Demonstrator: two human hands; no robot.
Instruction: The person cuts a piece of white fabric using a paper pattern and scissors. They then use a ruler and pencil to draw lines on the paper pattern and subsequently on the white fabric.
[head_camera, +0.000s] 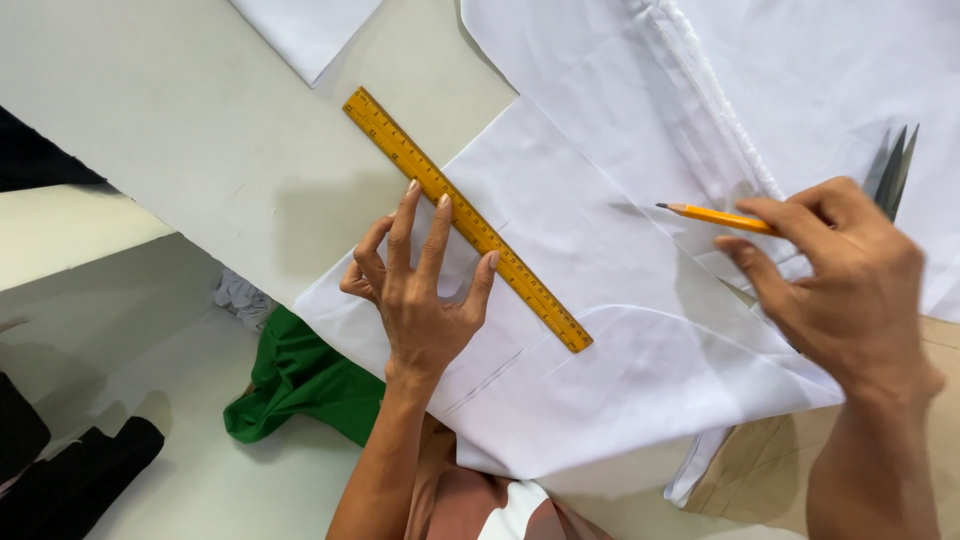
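Note:
My left hand (420, 285) presses its fingertips along a yellow ruler (462, 215) that lies diagonally across a white fabric piece (600, 340) on a pale table (190, 120). My right hand (835, 275) holds a yellow pencil (715, 217) with its tip pointing left, a little above the cloth and apart from the ruler. Faint drawn lines show on the fabric near the ruler's lower end.
Scissors (893, 170) lie at the right, partly hidden behind my right hand. More white cloth (780, 70) with a seam covers the upper right. Green fabric (300, 385) hangs below the table edge. Brown paper (770, 470) sits bottom right, dark cloth (70, 470) bottom left.

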